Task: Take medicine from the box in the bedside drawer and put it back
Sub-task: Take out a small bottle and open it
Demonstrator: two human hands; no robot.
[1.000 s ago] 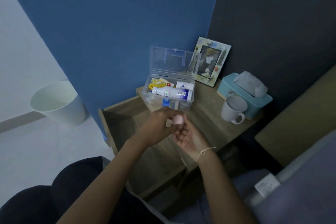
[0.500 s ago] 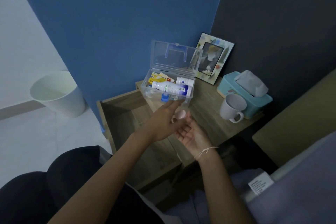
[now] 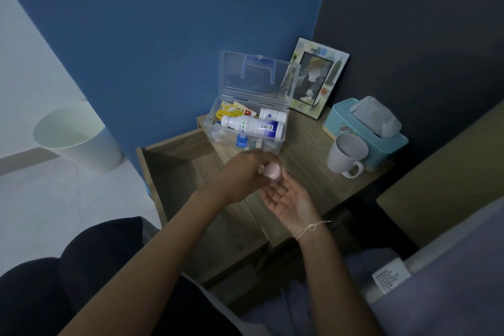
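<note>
A clear plastic medicine box [image 3: 281,142] stands on the bedside table [image 3: 308,174] with its lid [image 3: 256,76] raised. Inside lie a white bottle [image 3: 252,125] on its side, a second white bottle [image 3: 272,114] and yellow sachets [image 3: 231,111]. Just in front of the box, my left hand [image 3: 240,174] is curled on a small pale pink container [image 3: 272,170]. It holds the container over my right hand [image 3: 286,198], which lies palm up with fingers apart. The drawer [image 3: 169,169] below stands pulled out to the left; no contents are visible in it.
A white mug [image 3: 345,154] and a teal tissue box [image 3: 381,142] stand at the right of the tabletop, and a picture frame [image 3: 316,76] leans on the dark wall behind. A white bin [image 3: 73,136] stands on the floor at left. Bedding [image 3: 450,281] fills the lower right.
My left hand's fingers, stretched forward half a second ago, have curled back around the pink container. Both hands stay in about the same place over the table's front.
</note>
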